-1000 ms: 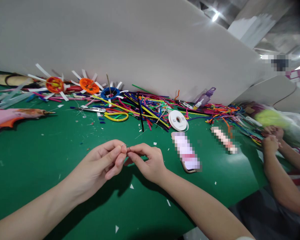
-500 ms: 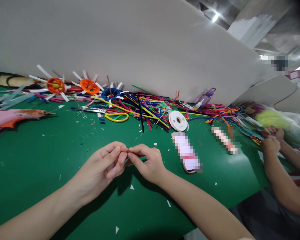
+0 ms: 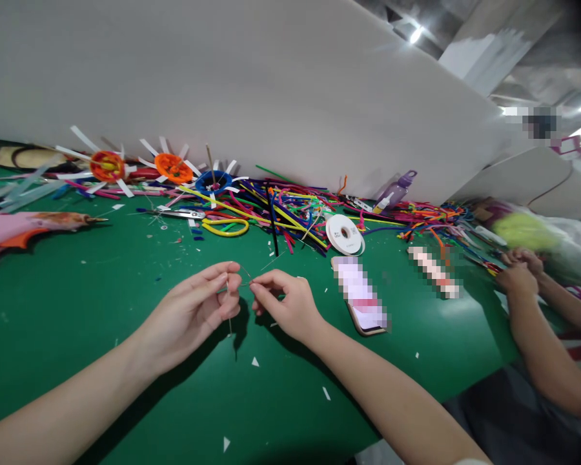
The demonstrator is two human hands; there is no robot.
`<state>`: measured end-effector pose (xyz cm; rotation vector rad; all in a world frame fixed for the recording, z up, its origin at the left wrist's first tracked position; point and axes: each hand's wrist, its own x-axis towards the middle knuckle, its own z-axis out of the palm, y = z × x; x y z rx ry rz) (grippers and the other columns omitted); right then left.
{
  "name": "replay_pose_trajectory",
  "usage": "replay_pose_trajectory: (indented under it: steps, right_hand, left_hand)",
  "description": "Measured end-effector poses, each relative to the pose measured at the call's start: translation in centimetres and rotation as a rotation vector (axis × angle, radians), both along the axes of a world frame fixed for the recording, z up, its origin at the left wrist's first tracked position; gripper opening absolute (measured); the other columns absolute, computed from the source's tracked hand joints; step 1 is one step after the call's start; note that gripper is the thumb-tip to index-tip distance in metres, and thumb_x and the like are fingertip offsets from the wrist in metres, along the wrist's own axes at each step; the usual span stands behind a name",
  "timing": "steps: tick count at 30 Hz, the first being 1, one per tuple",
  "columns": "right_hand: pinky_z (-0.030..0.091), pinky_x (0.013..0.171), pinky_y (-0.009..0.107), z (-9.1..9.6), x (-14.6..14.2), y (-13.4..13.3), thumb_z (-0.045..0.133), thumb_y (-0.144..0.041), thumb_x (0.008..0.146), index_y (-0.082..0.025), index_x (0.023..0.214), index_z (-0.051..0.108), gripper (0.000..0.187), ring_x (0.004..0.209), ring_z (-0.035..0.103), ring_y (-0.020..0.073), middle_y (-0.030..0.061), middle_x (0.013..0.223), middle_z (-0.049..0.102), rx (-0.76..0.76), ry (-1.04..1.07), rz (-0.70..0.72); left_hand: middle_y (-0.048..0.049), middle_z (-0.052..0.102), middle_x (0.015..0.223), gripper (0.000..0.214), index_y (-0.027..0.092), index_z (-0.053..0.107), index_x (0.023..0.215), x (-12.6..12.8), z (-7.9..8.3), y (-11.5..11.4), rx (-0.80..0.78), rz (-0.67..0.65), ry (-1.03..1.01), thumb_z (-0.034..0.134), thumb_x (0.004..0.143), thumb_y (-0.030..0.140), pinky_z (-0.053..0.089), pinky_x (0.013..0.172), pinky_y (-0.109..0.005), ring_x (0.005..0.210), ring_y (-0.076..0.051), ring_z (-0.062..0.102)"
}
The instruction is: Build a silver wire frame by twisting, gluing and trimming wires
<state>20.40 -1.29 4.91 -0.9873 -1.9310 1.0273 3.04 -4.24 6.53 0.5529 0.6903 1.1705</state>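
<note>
Over the green table, my left hand (image 3: 193, 307) pinches a thin, pale, stick-like piece (image 3: 230, 327) whose lower end pokes out below the fingers. A fine wire or thread (image 3: 245, 271) runs from its fingertips across to my right hand (image 3: 288, 303). That hand is closed, with thumb and forefinger pinching the strand. The two hands are a small gap apart. What the strand is made of is too fine to tell.
A phone (image 3: 361, 297) and a white ribbon spool (image 3: 343, 235) lie to the right. Scissors (image 3: 223, 225), pipe cleaners (image 3: 290, 213) and a purple bottle (image 3: 397, 192) line the partition. A pink glue gun (image 3: 24, 234) is at left. Another person's hands (image 3: 520, 271) work at far right.
My hands have moved slightly apart, so the strand between them now shows. The thin pale piece has come into view below my left fingers.
</note>
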Motion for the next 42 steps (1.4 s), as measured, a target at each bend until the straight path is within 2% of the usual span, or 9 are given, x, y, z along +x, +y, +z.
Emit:
replay_pose_trajectory:
  steps: [3, 7, 10, 17, 20, 24, 30, 42]
  right_hand:
    - [0.049, 0.06, 0.021, 0.1, 0.1, 0.3, 0.053, -0.033, 0.087, -0.018, 0.087, 0.063, 0.018, 0.057, 0.063, 0.0101, -0.0012, 0.063, 0.066, 0.036, -0.091, -0.019]
    - [0.047, 0.065, 0.022, 0.3, 0.2, 0.6, 0.055, -0.028, 0.085, -0.019, 0.083, 0.067, 0.015, 0.069, 0.063, 0.0114, 0.001, 0.076, 0.069, 0.17, -0.176, -0.046]
    - [0.045, 0.066, 0.022, 0.1, 0.2, 0.9, 0.055, -0.027, 0.085, -0.018, 0.082, 0.067, 0.015, 0.071, 0.061, 0.0116, 0.0015, 0.079, 0.069, 0.195, -0.183, -0.085]
    - [0.042, 0.06, 0.021, -0.8, 0.1, 1.3, 0.055, -0.028, 0.085, -0.018, 0.08, 0.066, 0.015, 0.064, 0.057, 0.0103, -0.0004, 0.072, 0.066, 0.157, -0.234, -0.088]
    - [0.042, 0.06, 0.021, -1.0, -0.1, 1.2, 0.055, -0.026, 0.084, -0.018, 0.083, 0.066, 0.013, 0.063, 0.056, 0.01, -0.0008, 0.072, 0.065, 0.166, -0.237, -0.09]
    - [0.043, 0.06, 0.021, -1.2, -0.1, 1.2, 0.055, -0.024, 0.084, -0.018, 0.085, 0.064, 0.012, 0.062, 0.056, 0.01, -0.0007, 0.072, 0.063, 0.137, -0.186, -0.103]
    - [0.044, 0.064, 0.021, -1.1, -0.1, 1.4, 0.058, -0.022, 0.082, -0.018, 0.084, 0.067, 0.01, 0.067, 0.056, 0.0102, 0.0003, 0.075, 0.063, 0.191, -0.137, -0.107]
    - [0.044, 0.062, 0.021, -1.4, -0.1, 1.5, 0.06, -0.022, 0.081, -0.018, 0.087, 0.067, 0.01, 0.065, 0.055, 0.0095, 0.0002, 0.075, 0.061, 0.174, -0.126, -0.096]
  left_hand:
    - [0.0018, 0.055, 0.072, 0.016, 0.018, 0.061, 0.096, -0.5, -0.1, 0.5, 0.03, 0.022, 0.077, 0.059, 0.08, 0.014, 0.047, 0.056, -0.02, 0.054, -0.007, 0.052]
    - [0.0003, 0.06, 0.073, 0.013, 0.019, 0.06, 0.095, -0.9, -0.6, 1.0, 0.085, 0.007, 0.268, 0.059, 0.082, 0.022, 0.048, 0.067, -0.02, 0.068, -0.01, 0.058]
    - [-0.0024, 0.064, 0.077, 0.013, 0.018, 0.062, 0.091, -1.2, -1.2, 1.3, 0.128, -0.016, 0.427, 0.061, 0.082, 0.026, 0.048, 0.077, -0.021, 0.078, -0.012, 0.06]
    - [-0.0029, 0.063, 0.088, 0.022, 0.018, 0.063, 0.095, -1.3, -2.8, 1.6, 0.163, 0.037, 0.584, 0.062, 0.079, 0.034, 0.048, 0.071, -0.024, 0.073, -0.013, 0.059]
    - [-0.0018, 0.064, 0.083, 0.026, 0.021, 0.063, 0.098, -1.3, -3.3, 1.8, 0.155, 0.062, 0.65, 0.061, 0.08, 0.039, 0.047, 0.072, -0.026, 0.073, -0.014, 0.06]
    - [-0.0015, 0.066, 0.071, 0.031, 0.021, 0.063, 0.102, -1.5, -3.5, 1.9, 0.131, 0.04, 0.659, 0.062, 0.079, 0.041, 0.047, 0.075, -0.028, 0.073, -0.015, 0.061]
    - [0.0002, 0.065, 0.073, 0.027, 0.021, 0.063, 0.098, -1.5, -3.4, 1.9, 0.128, 0.064, 0.564, 0.066, 0.077, 0.038, 0.047, 0.074, -0.025, 0.073, -0.012, 0.06]
    - [0.0008, 0.061, 0.075, 0.022, 0.022, 0.063, 0.094, -1.5, -3.5, 1.9, 0.146, 0.07, 0.56, 0.065, 0.078, 0.038, 0.047, 0.074, -0.025, 0.073, -0.012, 0.058]
